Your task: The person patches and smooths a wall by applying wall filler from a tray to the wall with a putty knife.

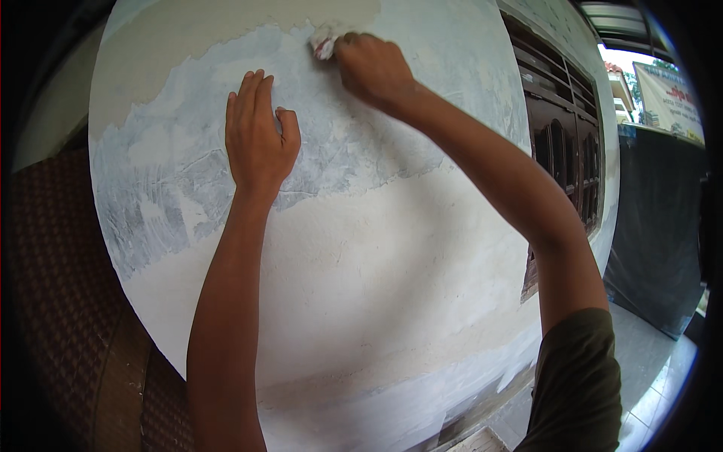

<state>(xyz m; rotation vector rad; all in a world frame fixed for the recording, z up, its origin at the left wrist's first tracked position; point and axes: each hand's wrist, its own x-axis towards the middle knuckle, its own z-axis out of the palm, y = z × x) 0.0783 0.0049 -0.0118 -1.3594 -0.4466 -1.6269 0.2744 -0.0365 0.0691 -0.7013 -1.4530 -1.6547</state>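
My left hand [260,139] lies flat against the wall [376,248], fingers stretched upward and thumb slightly apart, holding nothing. Higher up and to the right, my right hand [374,71] is closed around a small whitish, white-smeared thing [325,41] pressed to the wall. Its kind is unclear, since it is small and partly covered by my fingers; a little red shows on it. Around both hands the wall has a patchy blue-grey band. Above this band is a beige layer with a jagged lower edge, and below it a smoother off-white area.
On the right is a dark brown wooden window [561,120] with bars and shutters. Beyond it hang a dark sheet [651,226] and a pale banner [670,98] over a tiled floor [655,384]. A brown woven-patterned surface [60,279] borders the wall at left.
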